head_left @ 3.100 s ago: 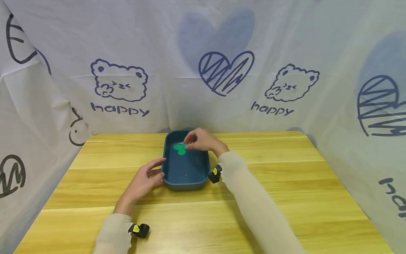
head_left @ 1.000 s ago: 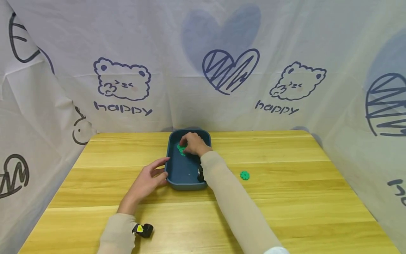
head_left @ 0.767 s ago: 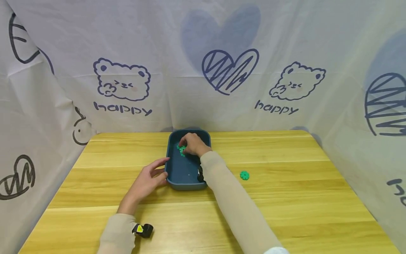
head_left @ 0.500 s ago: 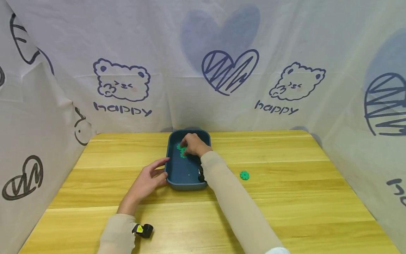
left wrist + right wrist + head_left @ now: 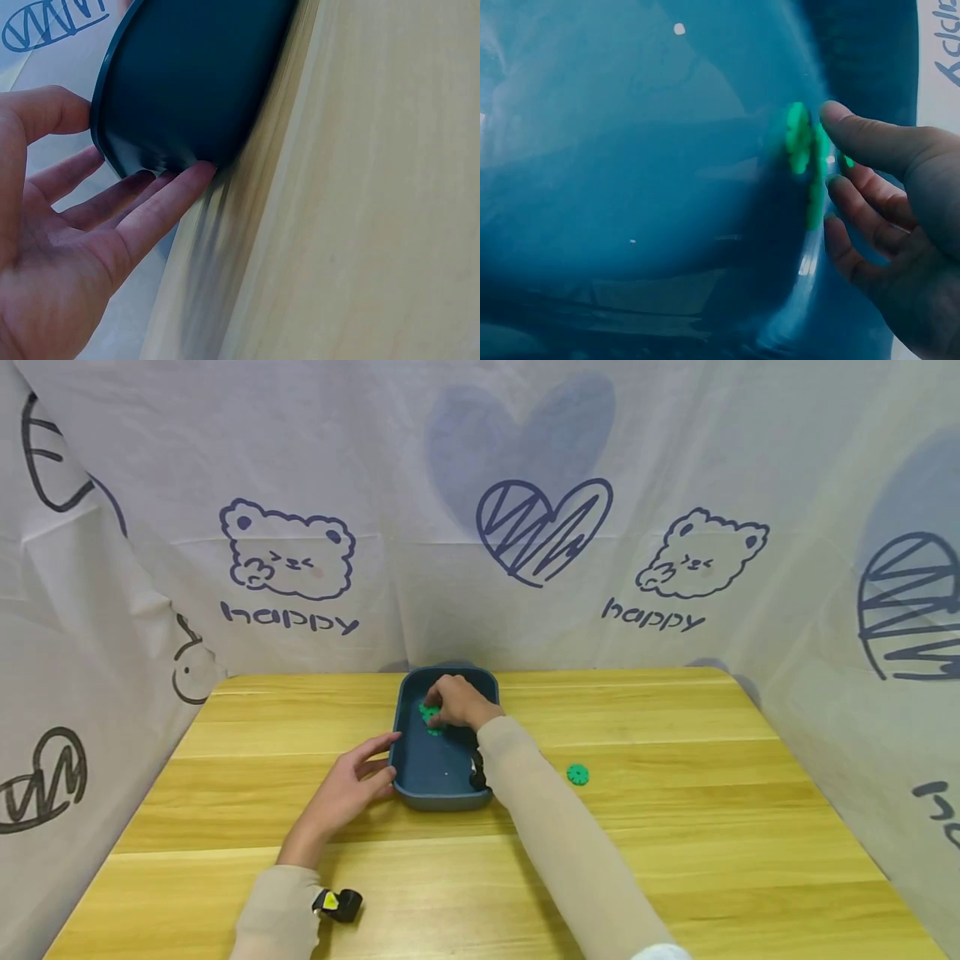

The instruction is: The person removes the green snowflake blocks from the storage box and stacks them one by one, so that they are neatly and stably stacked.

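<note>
A dark blue rectangular bin (image 5: 444, 802) stands at the back middle of the wooden table. Several small green notched discs (image 5: 430, 713) lie close together inside it, toward the far end. My right hand (image 5: 459, 702) reaches in over them with curled fingers. In the right wrist view, thumb and fingertips are right at the blurred green discs (image 5: 799, 139); I cannot tell whether one is pinched. With fingers fairly straight, my left hand (image 5: 347, 783) touches the bin's left side. The left wrist view has its thumb at the rim and its fingers (image 5: 169, 202) against the outer wall.
One more green notched disc (image 5: 577, 774) lies flat on the table (image 5: 675, 827), right of the bin beyond my right forearm. A white printed cloth (image 5: 420, 585) hangs behind the table and along both sides.
Since 3.1 s ago, a green disc has come to lie on the table at the right. My right hand is lower in the bin, and the discs under its fingers have shifted slightly. The left hand stays put.
</note>
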`<state>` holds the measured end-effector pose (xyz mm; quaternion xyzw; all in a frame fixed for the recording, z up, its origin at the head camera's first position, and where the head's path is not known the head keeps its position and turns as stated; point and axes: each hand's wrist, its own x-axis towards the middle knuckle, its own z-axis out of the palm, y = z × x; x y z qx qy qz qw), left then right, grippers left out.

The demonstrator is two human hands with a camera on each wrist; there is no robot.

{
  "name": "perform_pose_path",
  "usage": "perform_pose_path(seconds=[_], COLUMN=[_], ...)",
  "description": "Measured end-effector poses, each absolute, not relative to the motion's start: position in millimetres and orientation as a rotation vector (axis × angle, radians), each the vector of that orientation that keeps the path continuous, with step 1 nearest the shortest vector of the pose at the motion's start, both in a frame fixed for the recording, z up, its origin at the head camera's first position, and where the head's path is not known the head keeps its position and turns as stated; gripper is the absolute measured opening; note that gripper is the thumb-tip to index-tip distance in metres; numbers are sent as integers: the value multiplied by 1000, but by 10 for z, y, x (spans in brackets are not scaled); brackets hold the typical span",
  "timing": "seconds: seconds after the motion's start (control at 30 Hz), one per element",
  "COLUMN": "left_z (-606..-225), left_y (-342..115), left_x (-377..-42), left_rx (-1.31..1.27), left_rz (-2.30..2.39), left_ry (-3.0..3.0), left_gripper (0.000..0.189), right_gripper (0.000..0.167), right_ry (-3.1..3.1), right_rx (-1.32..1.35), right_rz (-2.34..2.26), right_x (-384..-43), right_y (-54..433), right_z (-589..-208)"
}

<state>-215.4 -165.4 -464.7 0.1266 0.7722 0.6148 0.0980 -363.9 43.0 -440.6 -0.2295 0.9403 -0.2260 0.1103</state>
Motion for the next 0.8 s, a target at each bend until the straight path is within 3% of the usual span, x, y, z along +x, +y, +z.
perform_pose_path(seconds=[0.8], left_z=[-4639], left_y=[-1641], left_x=[-2133], left_rx=[365], left_rz=[1822], left_ry=[2262], left_gripper=[58], right_gripper=[35], right_ry=[2777], right_rx=[-922], right_rz=[-816], right_x=[-3470], right_y=[796], right_z=[-3837])
